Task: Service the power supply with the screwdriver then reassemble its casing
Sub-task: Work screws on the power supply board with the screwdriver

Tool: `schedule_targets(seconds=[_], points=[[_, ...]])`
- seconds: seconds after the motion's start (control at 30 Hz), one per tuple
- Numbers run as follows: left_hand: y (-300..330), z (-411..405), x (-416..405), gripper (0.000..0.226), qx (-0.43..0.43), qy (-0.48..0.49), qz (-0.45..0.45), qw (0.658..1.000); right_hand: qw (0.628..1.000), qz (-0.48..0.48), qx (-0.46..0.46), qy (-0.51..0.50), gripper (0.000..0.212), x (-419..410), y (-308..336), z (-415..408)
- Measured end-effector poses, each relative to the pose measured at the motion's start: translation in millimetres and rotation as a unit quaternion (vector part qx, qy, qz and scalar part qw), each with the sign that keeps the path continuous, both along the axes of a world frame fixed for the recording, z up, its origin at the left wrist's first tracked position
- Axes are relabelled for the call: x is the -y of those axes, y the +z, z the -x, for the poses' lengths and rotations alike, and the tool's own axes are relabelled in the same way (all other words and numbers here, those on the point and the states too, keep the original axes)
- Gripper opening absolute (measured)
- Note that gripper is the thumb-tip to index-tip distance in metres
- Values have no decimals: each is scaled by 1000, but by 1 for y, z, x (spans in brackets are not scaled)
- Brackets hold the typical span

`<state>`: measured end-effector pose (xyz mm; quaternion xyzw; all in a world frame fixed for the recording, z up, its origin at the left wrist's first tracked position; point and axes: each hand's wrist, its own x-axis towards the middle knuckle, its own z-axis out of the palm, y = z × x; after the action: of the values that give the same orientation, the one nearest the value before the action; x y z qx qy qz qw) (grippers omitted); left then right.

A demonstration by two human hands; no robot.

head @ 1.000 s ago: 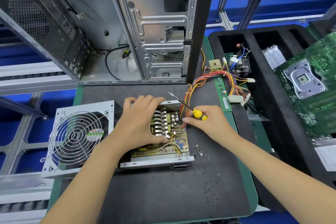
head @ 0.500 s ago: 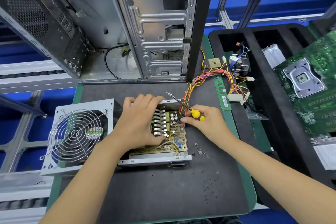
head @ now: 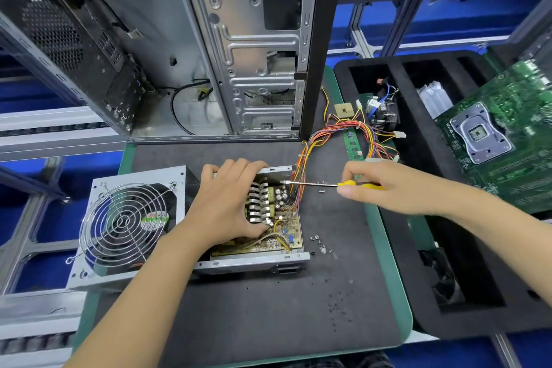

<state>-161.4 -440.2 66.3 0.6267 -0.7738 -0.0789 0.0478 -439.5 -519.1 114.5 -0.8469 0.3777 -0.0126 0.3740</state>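
The opened power supply (head: 263,260) lies on the dark mat with its circuit board (head: 277,236) and heat sinks bare. Its cover with the fan grille (head: 124,225) lies to the left. My left hand (head: 230,203) rests on the board, fingers curled over the far casing edge and thumb at the heat sinks. My right hand (head: 385,185) grips the yellow-handled screwdriver (head: 316,184), held almost level, its tip at the far right corner by the wire bundle (head: 301,176). Several loose screws (head: 319,243) lie right of the casing.
An open computer case (head: 209,48) stands behind the mat. On the right a black foam tray (head: 418,218) holds a cooler (head: 385,113), and a green motherboard (head: 507,140) lies on it. A memory stick (head: 352,143) lies at the mat's right edge.
My right hand moved out to the right and turned the screwdriver from slanted to nearly level, tip pointing left at the casing corner. My left hand stayed on the board.
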Motion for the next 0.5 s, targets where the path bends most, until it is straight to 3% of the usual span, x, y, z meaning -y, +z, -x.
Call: schedule_targets(seconds=[0.1,0.23,0.5], points=[[-1,0,0,96,3,2,-4,1000,995,-45,-81,35,29,-3,18,6],[-2,2,-1,96,0,14,-5,1000,976,-9,-192,101,19,-8,30,5],[-3,2,0,98,3,21,-6,1000,912,220,-284,197,27,-21,34,-14]])
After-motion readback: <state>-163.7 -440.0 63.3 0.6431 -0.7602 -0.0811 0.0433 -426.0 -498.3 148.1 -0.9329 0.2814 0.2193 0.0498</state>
